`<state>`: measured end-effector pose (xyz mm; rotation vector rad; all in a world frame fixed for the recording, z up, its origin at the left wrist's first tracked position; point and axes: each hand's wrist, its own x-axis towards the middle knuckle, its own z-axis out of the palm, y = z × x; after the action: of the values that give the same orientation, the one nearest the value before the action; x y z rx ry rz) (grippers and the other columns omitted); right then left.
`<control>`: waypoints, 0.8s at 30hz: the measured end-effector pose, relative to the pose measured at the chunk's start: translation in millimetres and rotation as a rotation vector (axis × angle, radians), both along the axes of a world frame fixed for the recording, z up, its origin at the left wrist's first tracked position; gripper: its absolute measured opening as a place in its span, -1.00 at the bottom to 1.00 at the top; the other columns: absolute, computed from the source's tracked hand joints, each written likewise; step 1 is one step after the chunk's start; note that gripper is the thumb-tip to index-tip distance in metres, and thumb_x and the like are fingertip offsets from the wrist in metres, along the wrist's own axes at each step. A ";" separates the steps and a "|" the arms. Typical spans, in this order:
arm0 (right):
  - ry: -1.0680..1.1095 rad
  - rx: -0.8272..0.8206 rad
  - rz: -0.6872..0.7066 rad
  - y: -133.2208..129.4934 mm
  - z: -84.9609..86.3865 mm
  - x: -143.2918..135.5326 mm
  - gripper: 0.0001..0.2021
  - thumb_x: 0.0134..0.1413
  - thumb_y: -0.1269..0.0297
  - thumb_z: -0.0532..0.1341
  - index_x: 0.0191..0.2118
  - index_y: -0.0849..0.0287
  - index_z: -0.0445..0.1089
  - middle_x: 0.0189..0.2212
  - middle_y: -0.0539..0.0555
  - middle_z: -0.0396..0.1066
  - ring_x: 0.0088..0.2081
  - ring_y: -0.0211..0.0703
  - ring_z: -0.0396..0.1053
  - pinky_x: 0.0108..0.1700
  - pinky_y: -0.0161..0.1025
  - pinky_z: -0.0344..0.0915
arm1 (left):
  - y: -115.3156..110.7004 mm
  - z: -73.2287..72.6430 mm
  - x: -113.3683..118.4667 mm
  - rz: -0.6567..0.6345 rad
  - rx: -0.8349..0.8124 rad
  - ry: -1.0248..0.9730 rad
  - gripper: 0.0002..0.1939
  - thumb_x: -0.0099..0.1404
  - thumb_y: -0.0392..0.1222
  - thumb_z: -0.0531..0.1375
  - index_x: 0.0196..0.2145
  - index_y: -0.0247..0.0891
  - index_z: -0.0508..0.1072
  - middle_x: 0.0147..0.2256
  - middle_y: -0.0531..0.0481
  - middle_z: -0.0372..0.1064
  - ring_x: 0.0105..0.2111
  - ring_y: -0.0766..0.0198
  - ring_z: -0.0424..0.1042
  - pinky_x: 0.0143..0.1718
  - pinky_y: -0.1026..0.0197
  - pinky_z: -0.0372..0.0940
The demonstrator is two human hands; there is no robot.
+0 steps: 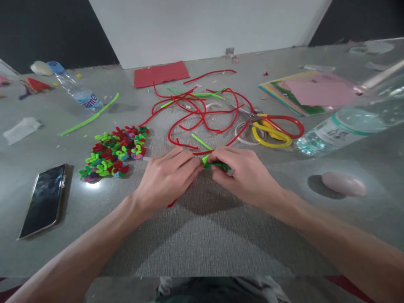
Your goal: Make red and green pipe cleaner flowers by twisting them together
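Seen from my remote seat, the gray worktop [202, 248] runs from below both grips down to its near edge, giving room toward the body. Beyond the grips, red fuzzy stems [219, 131] loop close by, crowding the way to the far edge. To the left, a cluster of small fuzzy flowers [110, 153] sits near the left grip [172, 174], with a phone [44, 200] lying farther out. To the right, past the right grip [238, 166], stand-offs are wider: scissors [262, 120] with red and yellow handles lie beyond it, a large clear bottle [337, 128] farther out, and a smooth pinkish oval object [344, 184] beyond my right forearm.

Between the two grips, a green fuzzy piece [205, 160], part light and part dark, lies at the fingertips. My right grip is pinched on it, thumb against forefinger, dark green showing under the fingers. My left grip is curled, fingertips touching the piece's left side; whether they clamp it, I cannot tell. A light green stem [202, 142] reaches away just beyond, and a red end [172, 205] pokes out below the left grip.
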<state>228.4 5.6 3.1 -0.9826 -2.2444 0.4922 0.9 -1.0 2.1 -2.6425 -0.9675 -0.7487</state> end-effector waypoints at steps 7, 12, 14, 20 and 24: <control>-0.106 -0.018 -0.010 -2.7 0.7 -1.2 -0.84 0.23 0.52 0.10 -0.21 0.21 0.40 -0.29 0.10 0.47 -0.29 -0.13 0.34 -0.22 -0.20 0.15 | 0.2 -1.7 -1.3 -0.031 0.049 -0.005 -0.81 0.55 -0.27 0.20 -0.24 -0.32 0.57 -0.31 -0.05 0.59 -0.30 0.15 0.52 -0.28 0.13 0.47; -0.048 -0.032 -0.008 -1.9 2.6 -0.8 -0.82 0.18 0.54 0.10 -0.21 0.23 0.43 -0.29 0.09 0.50 -0.30 -0.15 0.36 -0.22 -0.21 0.17 | 0.5 -0.5 -0.8 -0.051 0.079 -0.021 -0.85 0.53 -0.29 0.23 -0.23 -0.32 0.57 -0.31 -0.05 0.60 -0.31 0.17 0.51 -0.29 0.13 0.46; -0.015 -0.026 0.007 -0.7 2.7 0.3 -0.81 0.19 0.54 0.11 -0.20 0.23 0.45 -0.28 0.10 0.52 -0.28 -0.15 0.39 -0.19 -0.22 0.21 | 0.5 -0.2 -0.9 -0.046 0.081 -0.032 -0.87 0.53 -0.29 0.23 -0.21 -0.31 0.56 -0.30 -0.04 0.60 -0.31 0.17 0.50 -0.30 0.13 0.45; -0.021 -0.003 0.036 0.9 1.2 1.2 -0.83 0.28 0.46 0.13 -0.22 0.22 0.49 -0.32 0.11 0.55 -0.30 -0.14 0.44 -0.20 -0.21 0.25 | -0.5 1.4 -0.3 -0.035 0.092 -0.013 -0.84 0.55 -0.27 0.21 -0.22 -0.27 0.56 -0.32 -0.01 0.59 -0.33 0.22 0.49 -0.29 0.16 0.44; -0.019 0.005 0.033 1.4 -0.6 0.6 -0.82 0.26 0.49 0.13 -0.21 0.20 0.49 -0.31 0.11 0.57 -0.29 -0.14 0.48 -0.18 -0.22 0.28 | -1.2 2.6 0.0 -0.035 0.084 -0.006 -0.84 0.55 -0.28 0.20 -0.22 -0.25 0.56 -0.33 0.00 0.58 -0.31 0.23 0.50 -0.27 0.16 0.44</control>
<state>229.0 7.0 2.5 -0.9532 -2.2806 0.4928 0.9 -2.1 4.7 -2.5922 -0.8738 -0.7882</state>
